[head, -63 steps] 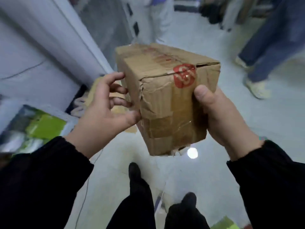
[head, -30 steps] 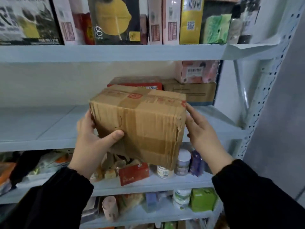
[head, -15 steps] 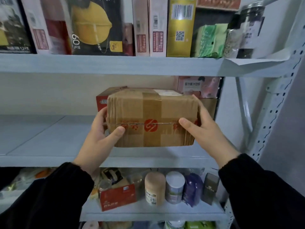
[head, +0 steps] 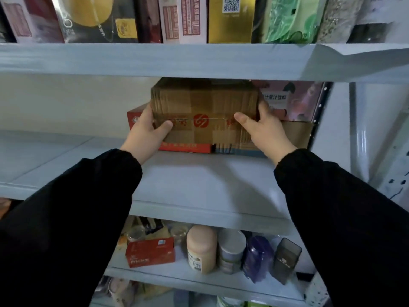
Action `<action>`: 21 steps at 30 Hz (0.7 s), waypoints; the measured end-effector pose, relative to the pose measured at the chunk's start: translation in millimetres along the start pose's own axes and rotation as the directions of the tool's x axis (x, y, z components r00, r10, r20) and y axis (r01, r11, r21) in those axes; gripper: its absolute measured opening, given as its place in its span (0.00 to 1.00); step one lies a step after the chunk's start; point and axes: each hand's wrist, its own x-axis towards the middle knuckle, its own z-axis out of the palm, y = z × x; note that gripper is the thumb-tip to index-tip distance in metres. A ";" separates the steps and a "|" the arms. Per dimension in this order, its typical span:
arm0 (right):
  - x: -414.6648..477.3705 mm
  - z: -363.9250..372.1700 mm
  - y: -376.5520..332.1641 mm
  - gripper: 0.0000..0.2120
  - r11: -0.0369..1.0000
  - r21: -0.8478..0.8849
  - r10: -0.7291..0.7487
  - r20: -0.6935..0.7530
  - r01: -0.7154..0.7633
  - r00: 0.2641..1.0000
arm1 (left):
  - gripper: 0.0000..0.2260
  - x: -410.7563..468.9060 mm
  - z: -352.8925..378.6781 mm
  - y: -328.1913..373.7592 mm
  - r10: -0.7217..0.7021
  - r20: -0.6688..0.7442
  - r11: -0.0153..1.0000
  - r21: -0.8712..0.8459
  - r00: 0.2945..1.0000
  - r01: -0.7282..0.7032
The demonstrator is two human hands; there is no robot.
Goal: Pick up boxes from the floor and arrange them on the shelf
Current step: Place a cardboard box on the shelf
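- While both hands grip it, the brown taped cardboard box with a round red logo (head: pixel 204 114) sits deep in the middle bay of the pale grey-blue metal shelf (head: pixel 199 180), its top close under the board above (head: pixel 155 60).
- The left hand (head: pixel 147 131) clasps the box's left end, with the thumb lying across the front face and the fingers wrapped round the side out of sight.
- The right hand (head: pixel 264 129) clasps the right end the same way, its thumb pointing inward along the strip of tape.
- Under the box lies a flat red carton (head: pixel 183 148), whose left end sticks out past the left hand; I cannot tell whether the box already rests on it or is just above it.
- Just to the right, a pink printed box (head: pixel 292 100) stands on a plain brown carton (head: pixel 296 134), both beside the right hand.
- Black sleeves (head: pixel 77 213) cover both arms up to the wrists.
- On the board above stand upright packets, among them a yellow box with a QR code (head: pixel 230 18) and a green packet (head: pixel 287 18).
- On the level below are a small red box (head: pixel 150 251), a beige bottle (head: pixel 201 249), a pale round tin (head: pixel 231 251), a purple pouch (head: pixel 257 258) and a dark see-through container (head: pixel 286 260).
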 end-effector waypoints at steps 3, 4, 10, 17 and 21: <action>22.6 4.5 2.4 0.33 0.999 0.021 0.026 -0.045 -0.025 0.999 | 0.19 27.4 4.1 -0.8 -0.018 -0.034 0.999 0.041 0.999 0.019; 29.3 7.2 5.2 0.31 0.999 0.018 0.029 -0.057 -0.028 0.998 | 0.21 35.7 5.5 -0.2 -0.015 -0.039 0.999 0.049 0.999 0.017; 60.1 20.7 19.8 0.30 0.999 -0.034 0.021 -0.127 -0.026 0.992 | 0.24 80.0 12.2 -14.3 0.049 -0.003 0.996 0.073 0.999 -0.049; 84.1 52.6 37.6 0.34 0.993 -0.092 0.056 -0.176 -0.073 0.983 | 0.23 124.8 24.9 -53.7 0.052 0.082 0.971 0.227 0.995 -0.069; 99.1 62.1 48.5 0.34 0.982 -0.180 0.018 -0.209 -0.056 0.978 | 0.24 149.7 33.3 -64.1 0.039 0.055 0.950 0.309 0.998 -0.055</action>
